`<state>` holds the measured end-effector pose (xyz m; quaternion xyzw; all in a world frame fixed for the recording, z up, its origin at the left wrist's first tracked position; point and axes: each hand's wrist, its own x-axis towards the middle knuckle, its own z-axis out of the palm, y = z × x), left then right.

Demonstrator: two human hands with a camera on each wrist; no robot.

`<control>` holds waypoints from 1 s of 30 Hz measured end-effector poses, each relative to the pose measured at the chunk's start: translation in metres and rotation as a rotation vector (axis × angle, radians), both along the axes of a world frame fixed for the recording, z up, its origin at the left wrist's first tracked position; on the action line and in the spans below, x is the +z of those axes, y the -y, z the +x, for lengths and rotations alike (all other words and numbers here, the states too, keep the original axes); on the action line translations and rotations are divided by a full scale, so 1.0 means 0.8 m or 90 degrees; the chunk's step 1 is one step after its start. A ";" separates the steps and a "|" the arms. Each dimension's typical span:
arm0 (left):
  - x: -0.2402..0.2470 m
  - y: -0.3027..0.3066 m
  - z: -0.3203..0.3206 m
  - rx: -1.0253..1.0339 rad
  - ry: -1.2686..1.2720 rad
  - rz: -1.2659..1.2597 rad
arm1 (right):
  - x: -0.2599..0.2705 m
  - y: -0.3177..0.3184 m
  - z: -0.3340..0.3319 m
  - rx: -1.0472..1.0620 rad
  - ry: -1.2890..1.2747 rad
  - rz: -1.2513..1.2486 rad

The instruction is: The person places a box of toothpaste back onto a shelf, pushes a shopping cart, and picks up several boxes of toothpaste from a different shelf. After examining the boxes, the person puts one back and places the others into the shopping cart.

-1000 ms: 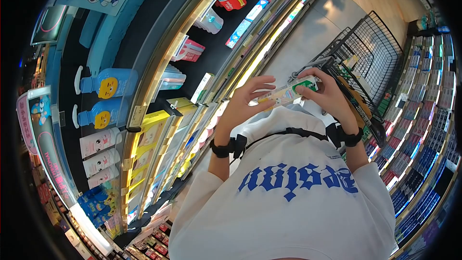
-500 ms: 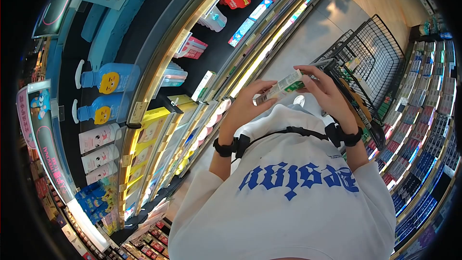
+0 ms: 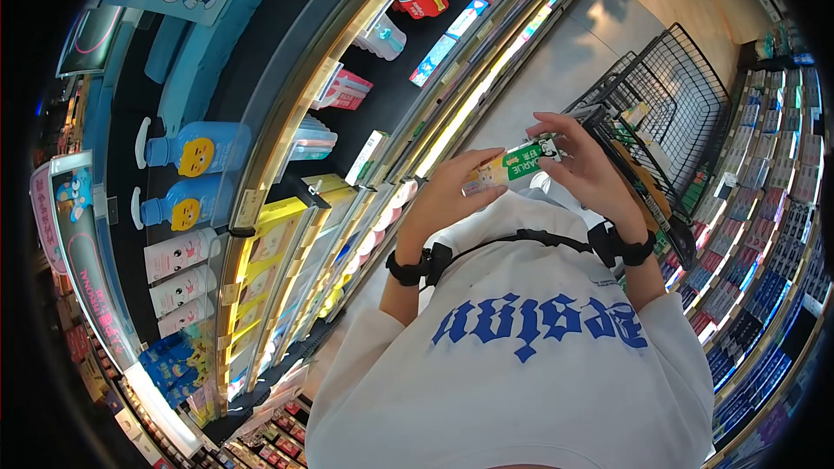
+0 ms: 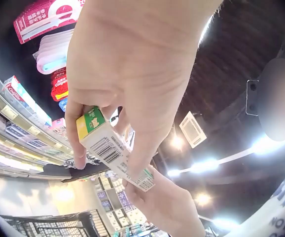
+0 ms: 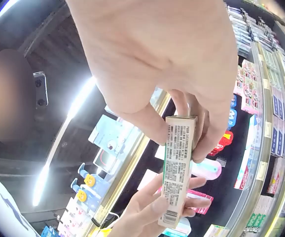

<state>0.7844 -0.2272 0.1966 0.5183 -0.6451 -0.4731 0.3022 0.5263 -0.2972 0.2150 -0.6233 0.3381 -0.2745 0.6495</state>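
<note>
A small toothpaste carton (image 3: 524,162), green, yellow and white with DARLIE lettering, is held level in front of the chest. My left hand (image 3: 447,198) grips one end between thumb and fingers. At the opposite end, my right hand (image 3: 595,175) pinches it with thumb and fingers. The left wrist view gives the carton's barcode side (image 4: 108,148), with a green and yellow end beside the left fingers. Dense small print covers the narrow side of the carton (image 5: 176,165) in the right wrist view.
Lit shelves at the left carry blue pump bottles (image 3: 195,200), white tubes (image 3: 181,295) and boxed goods (image 3: 447,43). A black wire shopping cart (image 3: 673,95) stands just beyond the right hand. Another packed shelf (image 3: 764,234) lines the right side, across the floor (image 3: 556,61).
The carton has turned over between the hands; its green lettered face now shows in the head view. Both hands have shifted slightly along it, the left fingers closing around its end.
</note>
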 end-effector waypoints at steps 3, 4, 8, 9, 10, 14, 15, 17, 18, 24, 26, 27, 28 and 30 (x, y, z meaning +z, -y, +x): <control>0.002 -0.004 -0.005 0.023 -0.078 0.031 | 0.005 -0.002 0.001 -0.024 0.010 0.026; 0.006 -0.003 -0.007 0.024 -0.074 0.032 | 0.010 -0.003 0.001 -0.023 0.010 0.050; 0.010 0.001 -0.010 0.000 -0.047 0.031 | 0.016 -0.004 0.008 0.024 -0.005 0.070; 0.006 0.003 -0.010 -0.027 -0.056 0.000 | 0.011 -0.005 0.011 0.032 0.001 0.072; 0.002 0.004 -0.010 -0.030 -0.059 0.007 | 0.005 -0.005 0.012 0.029 0.010 0.041; -0.002 0.001 -0.007 0.110 -0.120 0.078 | -0.014 -0.008 0.010 0.022 -0.093 -0.126; -0.002 -0.003 -0.008 0.110 -0.120 0.078 | -0.015 -0.008 0.009 0.019 -0.151 -0.195; -0.005 -0.011 -0.010 0.239 -0.301 0.060 | -0.012 -0.006 0.008 0.068 -0.144 -0.107; -0.014 -0.012 -0.006 0.229 -0.315 0.065 | -0.010 -0.004 0.009 0.119 -0.136 -0.020; -0.008 -0.017 0.026 0.194 -0.365 0.053 | -0.008 -0.003 0.005 0.057 -0.157 -0.097; -0.006 -0.018 0.034 0.140 -0.259 0.049 | 0.001 0.000 0.006 0.070 -0.166 -0.124; -0.006 -0.018 0.035 0.088 -0.153 0.043 | 0.004 0.002 0.008 0.085 -0.174 -0.152; -0.007 -0.018 0.034 0.089 -0.153 0.044 | 0.004 0.000 0.011 0.087 -0.174 -0.151; -0.010 -0.017 0.027 0.007 -0.024 0.050 | 0.002 -0.004 0.017 0.109 -0.196 -0.187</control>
